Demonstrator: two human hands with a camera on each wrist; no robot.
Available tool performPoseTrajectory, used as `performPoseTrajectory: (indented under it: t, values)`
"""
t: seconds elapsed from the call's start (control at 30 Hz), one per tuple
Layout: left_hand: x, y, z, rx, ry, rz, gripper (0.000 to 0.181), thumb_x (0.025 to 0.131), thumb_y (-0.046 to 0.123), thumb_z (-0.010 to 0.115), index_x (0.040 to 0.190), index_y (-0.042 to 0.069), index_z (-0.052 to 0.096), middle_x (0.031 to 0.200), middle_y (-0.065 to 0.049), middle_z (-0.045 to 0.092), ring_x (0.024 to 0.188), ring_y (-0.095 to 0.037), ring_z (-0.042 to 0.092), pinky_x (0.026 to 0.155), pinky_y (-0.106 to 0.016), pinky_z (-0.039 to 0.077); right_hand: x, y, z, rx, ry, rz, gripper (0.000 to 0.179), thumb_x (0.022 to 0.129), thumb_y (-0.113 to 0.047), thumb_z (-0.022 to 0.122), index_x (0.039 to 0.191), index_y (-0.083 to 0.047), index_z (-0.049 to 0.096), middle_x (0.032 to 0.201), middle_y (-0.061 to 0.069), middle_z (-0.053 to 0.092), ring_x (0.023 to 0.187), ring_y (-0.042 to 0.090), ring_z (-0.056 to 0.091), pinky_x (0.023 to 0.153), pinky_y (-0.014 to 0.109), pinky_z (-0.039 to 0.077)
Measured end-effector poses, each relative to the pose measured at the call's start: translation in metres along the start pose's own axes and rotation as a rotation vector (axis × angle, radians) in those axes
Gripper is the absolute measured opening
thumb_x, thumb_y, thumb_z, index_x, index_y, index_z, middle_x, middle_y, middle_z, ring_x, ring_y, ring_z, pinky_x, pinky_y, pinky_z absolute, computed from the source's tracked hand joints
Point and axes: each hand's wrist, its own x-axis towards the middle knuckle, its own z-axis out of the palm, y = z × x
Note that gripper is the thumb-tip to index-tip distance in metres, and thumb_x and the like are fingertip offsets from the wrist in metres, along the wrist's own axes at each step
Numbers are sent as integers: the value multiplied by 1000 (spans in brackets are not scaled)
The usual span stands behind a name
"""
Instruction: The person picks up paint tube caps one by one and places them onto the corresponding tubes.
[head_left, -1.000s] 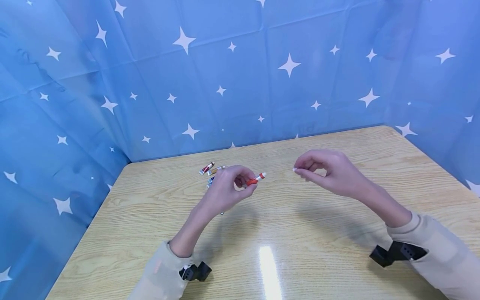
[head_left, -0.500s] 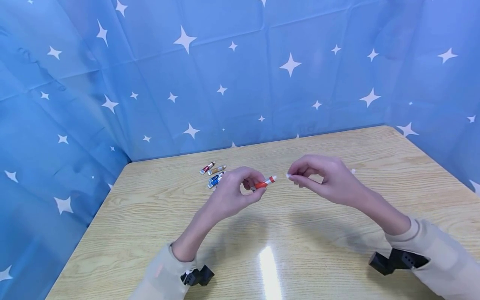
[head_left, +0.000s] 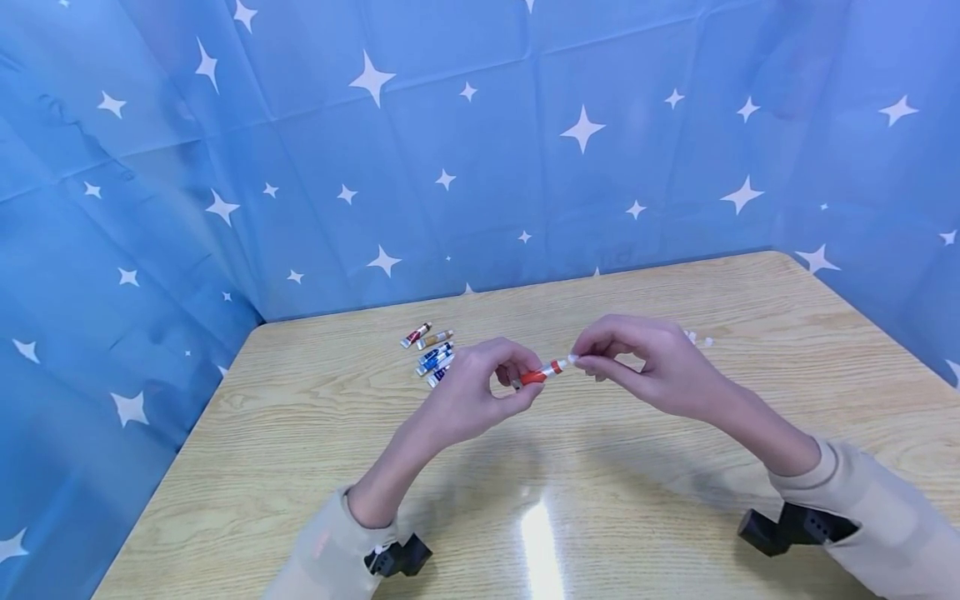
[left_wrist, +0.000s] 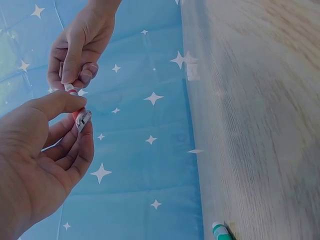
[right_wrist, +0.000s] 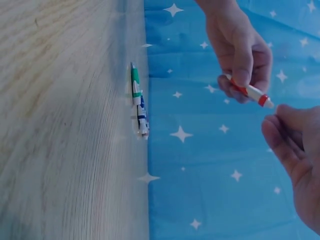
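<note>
My left hand (head_left: 480,396) pinches a small red-and-white paint tube (head_left: 542,374) between thumb and fingers, above the table. Its nozzle points right, and in the left wrist view the flat crimped end of the tube (left_wrist: 83,120) sticks out toward the camera. Between right thumb and forefinger, my right hand (head_left: 647,364) holds a tiny white cap (head_left: 572,359) right at the nozzle's tip. In the right wrist view the fingertips of the right hand (right_wrist: 300,145) mostly cover the cap, just beside the end of the tube (right_wrist: 254,94).
Several paint tubes lie behind the left hand: a dark red tube (head_left: 416,335), an ochre tube (head_left: 436,339) and blue tubes (head_left: 435,358). A green tube (right_wrist: 135,85) shows in the right wrist view. Small white caps (head_left: 708,342) lie beyond the right hand. A starry blue cloth (head_left: 480,150) hangs behind the table.
The left hand has moved right with the red tube, and the right hand has come slightly left and down with the cap. The gap between nozzle and cap has closed up.
</note>
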Motion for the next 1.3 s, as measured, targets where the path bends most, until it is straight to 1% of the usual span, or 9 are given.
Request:
performPoseTrajectory:
  t: [0.13, 0.33, 0.43, 0.6, 0.67, 0.77, 0.87, 1.1, 1.3]
  values:
    - [0, 2, 0, -6, -8, 12, 12, 87, 2, 76, 97, 4, 70, 88, 1, 68, 75, -5, 58, 69, -19, 52, 0, -2, 1, 18, -15, 14, 24, 100, -29, 62, 105, -7, 69, 94, -3, 69, 73, 5, 66, 65, 19, 55]
    - [0, 2, 0, 4, -7, 31, 12, 87, 2, 77, 97, 5, 70, 87, 2, 67, 75, -5, 58, 69, -21, 53, -2, -1, 3, 50, -45, 24, 13, 97, -16, 67, 108, -9, 69, 96, -4, 68, 72, 10, 66, 65, 20, 55]
    - [0, 2, 0, 14, -8, 41, 12, 87, 2, 76, 96, 6, 70, 87, 2, 67, 74, -6, 58, 69, -19, 51, -2, -1, 5, 45, -39, 30, 12, 97, -15, 68, 108, -9, 69, 94, -4, 68, 70, 11, 65, 65, 20, 54]
    - [-1, 2, -1, 18, -8, 54, 11, 88, 2, 75, 96, 6, 70, 86, 2, 65, 73, -17, 60, 68, -19, 49, -2, 0, 7, 29, -26, 24, 16, 99, -22, 65, 106, -10, 70, 91, -5, 68, 69, 9, 63, 64, 19, 54]
    - [-1, 2, -1, 22, -6, 57, 11, 87, 2, 76, 96, 6, 70, 86, 2, 65, 73, -19, 60, 68, -19, 48, -2, 0, 7, 23, -24, 24, 14, 99, -21, 65, 105, -10, 70, 90, -7, 68, 68, 8, 63, 63, 19, 53]
    - [-2, 2, -1, 25, -4, 59, 11, 87, 2, 76, 96, 6, 70, 85, 2, 65, 73, -20, 59, 67, -19, 48, -2, 0, 8, 8, -19, 34, 8, 96, -13, 69, 104, -12, 71, 89, -9, 68, 67, 6, 63, 62, 18, 53]
    - [-2, 2, -1, 27, -2, 59, 11, 87, 3, 76, 96, 6, 70, 85, 2, 64, 73, -19, 59, 67, -19, 48, -3, 0, 8, -1, -11, 40, 14, 92, -4, 73, 103, -11, 71, 88, -9, 68, 67, 6, 63, 62, 18, 53]
    - [-1, 4, -1, 25, -5, 54, 11, 87, 3, 76, 96, 6, 70, 85, 2, 65, 73, -18, 59, 67, -19, 48, -5, 2, 10, -40, 10, 37, 13, 91, -2, 74, 100, -11, 72, 81, -7, 66, 63, 6, 60, 61, 16, 51]
    - [-1, 5, 0, 32, -2, 64, 12, 87, 3, 76, 97, 5, 70, 86, 1, 65, 73, -16, 58, 67, -19, 48, -8, 2, 11, -78, 11, 58, 22, 87, 3, 75, 94, -18, 71, 75, -8, 63, 61, 3, 56, 57, 15, 47]
